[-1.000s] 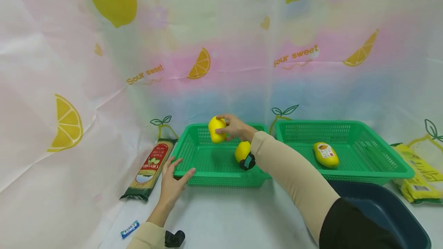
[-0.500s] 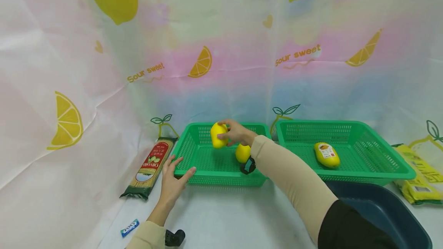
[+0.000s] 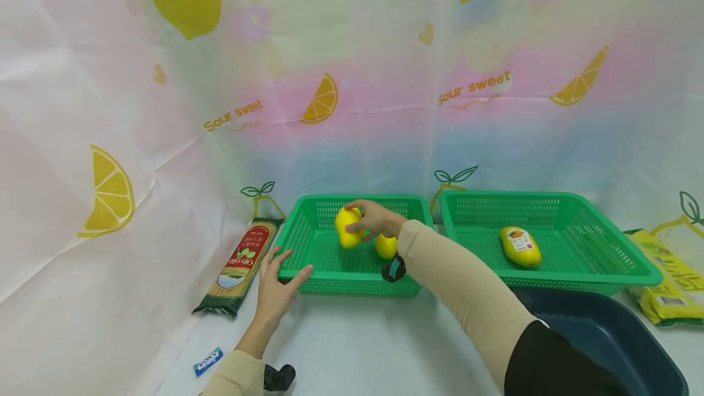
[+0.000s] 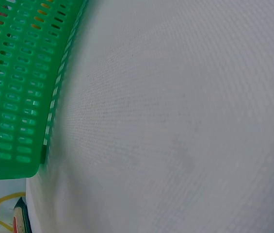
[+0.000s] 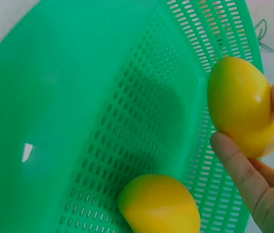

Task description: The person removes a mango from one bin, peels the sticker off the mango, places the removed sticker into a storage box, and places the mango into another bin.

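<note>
Your right hand (image 3: pixel 376 219), fingers clamped on the yellow mango (image 3: pixel 349 227), has lowered it into the left green basket (image 3: pixel 308 274), close to release; your left hand (image 3: pixel 275 291) rests open-fingered against the rim.

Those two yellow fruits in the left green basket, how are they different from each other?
The held mango is gripped by the right hand and, by the wrist view, is not yet on the basket floor; the lying mango rests on the floor of the left basket, untouched. The held mango sits nearer the far wall, the lying mango nearer the front rim. Both are smooth, yellow and unlabelled.
</note>
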{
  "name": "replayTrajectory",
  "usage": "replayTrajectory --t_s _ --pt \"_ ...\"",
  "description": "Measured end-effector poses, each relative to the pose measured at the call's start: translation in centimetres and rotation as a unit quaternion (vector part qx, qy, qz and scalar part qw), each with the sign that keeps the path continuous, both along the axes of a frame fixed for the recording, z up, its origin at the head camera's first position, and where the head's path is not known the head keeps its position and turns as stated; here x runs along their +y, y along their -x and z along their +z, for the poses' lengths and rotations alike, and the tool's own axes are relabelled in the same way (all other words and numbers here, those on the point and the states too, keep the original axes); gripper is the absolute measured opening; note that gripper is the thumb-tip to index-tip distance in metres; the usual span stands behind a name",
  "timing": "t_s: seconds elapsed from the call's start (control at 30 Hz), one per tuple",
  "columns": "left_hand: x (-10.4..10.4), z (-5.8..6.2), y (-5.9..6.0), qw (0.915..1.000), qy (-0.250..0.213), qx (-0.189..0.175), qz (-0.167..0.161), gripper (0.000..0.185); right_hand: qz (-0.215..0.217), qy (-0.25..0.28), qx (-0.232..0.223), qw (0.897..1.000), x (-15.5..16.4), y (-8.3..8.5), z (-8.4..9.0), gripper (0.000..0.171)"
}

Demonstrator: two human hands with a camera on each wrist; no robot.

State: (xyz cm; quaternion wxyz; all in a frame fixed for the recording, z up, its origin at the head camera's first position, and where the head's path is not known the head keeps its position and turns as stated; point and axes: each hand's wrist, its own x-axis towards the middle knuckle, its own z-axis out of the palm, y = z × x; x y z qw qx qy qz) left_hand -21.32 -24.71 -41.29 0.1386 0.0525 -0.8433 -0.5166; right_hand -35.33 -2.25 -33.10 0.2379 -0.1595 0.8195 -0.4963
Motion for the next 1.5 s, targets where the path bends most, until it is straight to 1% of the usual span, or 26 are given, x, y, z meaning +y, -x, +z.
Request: replayTrajectory --t_s 0.23,0.47,0.73,0.83,0.9,1.03,1.1,1.23,1.33,1.5 --pt "0.4 -0.2 0.2 1.0000 0.004 0.001 -0.003 0.068 -0.001 -0.001 -0.004 1.000 0.6 -0.2 -0.4 0.061" --pt "0.8 -0.3 0.4 1.0000 0.007 0.001 -0.006 0.069 0.006 -0.016 0.004 1.000 1.2 -0.7 -0.5 0.055" --pt "0.8 -0.3 0.4 0.9999 0.011 0.001 -0.008 0.070 0.015 -0.033 0.013 0.999 1.8 -0.9 0.5 0.049" --pt "0.7 -0.2 0.3 0.9999 0.014 0.003 -0.009 0.069 0.015 -0.041 0.027 0.999 2.3 -1.2 1.1 0.046" --pt "0.6 -0.2 0.3 0.9999 0.012 0.003 -0.009 0.069 0.012 -0.046 0.043 0.998 2.7 -1.6 1.6 0.041" --pt "0.6 -0.2 0.2 0.9999 0.014 0.000 -0.008 0.071 -0.003 -0.046 0.087 0.995 3.9 -2.8 2.7 0.024" --pt "0.6 -0.2 0.1 0.9998 0.021 0.000 -0.004 0.071 -0.005 -0.041 0.110 0.993 4.8 -3.6 3.2 0.018" --pt "0.4 -0.1 0.0 0.9994 0.035 0.006 0.007 0.071 0.009 -0.029 0.148 0.988 7.5 -5.6 4.2 0.017" --pt "0.4 0.0 0.0 0.9992 0.038 0.009 0.009 0.071 0.010 -0.025 0.172 0.985 10.2 -7.4 4.6 0.016" --pt "0.4 0.0 -0.2 0.9994 0.031 0.005 0.012 0.069 -0.006 -0.018 0.201 0.979 14.9 -11.1 4.1 0.019"
